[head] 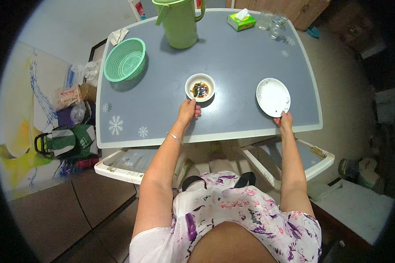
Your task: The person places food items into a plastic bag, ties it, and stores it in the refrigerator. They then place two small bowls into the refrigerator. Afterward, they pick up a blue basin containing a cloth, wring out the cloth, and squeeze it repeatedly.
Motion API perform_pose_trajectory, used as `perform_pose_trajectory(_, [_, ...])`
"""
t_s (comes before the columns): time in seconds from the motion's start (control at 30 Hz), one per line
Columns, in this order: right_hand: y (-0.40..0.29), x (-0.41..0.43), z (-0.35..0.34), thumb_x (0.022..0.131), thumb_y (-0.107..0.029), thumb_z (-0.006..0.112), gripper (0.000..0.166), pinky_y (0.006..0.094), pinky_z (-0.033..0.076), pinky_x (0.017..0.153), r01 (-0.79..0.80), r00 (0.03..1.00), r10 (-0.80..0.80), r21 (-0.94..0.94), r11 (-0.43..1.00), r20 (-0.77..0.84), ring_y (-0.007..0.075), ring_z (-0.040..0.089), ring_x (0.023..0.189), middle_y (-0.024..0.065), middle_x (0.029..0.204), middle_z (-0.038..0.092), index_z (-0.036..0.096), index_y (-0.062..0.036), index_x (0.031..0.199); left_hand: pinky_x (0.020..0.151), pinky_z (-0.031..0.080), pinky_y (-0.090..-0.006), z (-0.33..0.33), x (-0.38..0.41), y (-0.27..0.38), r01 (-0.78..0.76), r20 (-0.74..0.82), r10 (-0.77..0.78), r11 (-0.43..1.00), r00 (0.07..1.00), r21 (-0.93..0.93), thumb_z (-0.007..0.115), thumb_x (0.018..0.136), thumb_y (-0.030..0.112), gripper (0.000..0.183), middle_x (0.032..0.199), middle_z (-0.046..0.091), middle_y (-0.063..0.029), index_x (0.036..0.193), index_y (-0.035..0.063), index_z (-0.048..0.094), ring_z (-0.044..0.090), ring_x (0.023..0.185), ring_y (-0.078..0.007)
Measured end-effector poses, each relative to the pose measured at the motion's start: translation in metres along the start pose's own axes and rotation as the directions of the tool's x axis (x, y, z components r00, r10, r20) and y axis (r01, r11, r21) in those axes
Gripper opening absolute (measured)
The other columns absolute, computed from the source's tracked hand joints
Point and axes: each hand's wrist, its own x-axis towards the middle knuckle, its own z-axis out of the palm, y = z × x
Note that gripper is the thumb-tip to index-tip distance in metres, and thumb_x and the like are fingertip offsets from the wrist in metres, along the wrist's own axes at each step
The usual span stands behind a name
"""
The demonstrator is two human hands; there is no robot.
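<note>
My left hand [188, 111] grips the near rim of a small white bowl [188, 86], thumb at the edge and fingers below. Dark brown sauce with bits in it [200, 90] lies in the bottom of the bowl. On the right, my right hand [284, 120] holds the near edge of a white oval-looking plate [272, 95] with a grey pattern on its rim. A small dark speck shows near the plate's lower edge. The plate appears tilted above the grey table [230, 62]. Whether the bowl rests on the table or is slightly raised, I cannot tell.
A green plastic basket [125, 60] sits at the left, near a folded cloth [118, 36]. At the back stand a tall green lidded jug [180, 26], a tissue box [241, 21] and glass vessels [276, 27]. Pulled-out leaves or drawers [118, 167] project below the table's front edge.
</note>
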Motion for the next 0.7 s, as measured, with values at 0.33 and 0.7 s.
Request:
perform_pose_trajectory(0.33, [-0.019, -0.015, 0.044, 0.084, -0.006, 0.043, 0.024, 0.0269, 0.049, 0.046, 0.055, 0.995, -0.044, -0.123, 0.991, 0.094, 0.0144, 0.054, 0.052, 0.0111, 0.075, 0.057, 0.045, 0.0041, 0.105, 0.05, 0.052, -0.0268, 0.016, 0.015, 0.011, -0.064, -0.109, 0.048, 0.987, 0.993, -0.147, 0.034, 0.083, 0.007, 0.029, 0.073, 0.061, -0.0185, 0.098, -0.013, 0.05, 0.061, 0.057, -0.0198])
perform_pose_trajectory(0.7, [0.008, -0.092, 0.221, 0.082, -0.005, 0.043, 0.022, 0.0246, 0.047, 0.041, 0.101, 0.911, -0.003, -0.215, 0.971, 0.412, 0.0143, 0.056, 0.049, 0.012, 0.073, 0.059, 0.049, 0.005, 0.1, 0.047, 0.051, -0.0248, -0.1, -0.057, 0.031, -0.088, -0.238, 0.057, 0.989, 0.97, -0.119, 0.036, 0.081, 0.005, 0.025, 0.076, 0.062, -0.016, 0.098, -0.0079, 0.05, 0.06, 0.056, -0.0164])
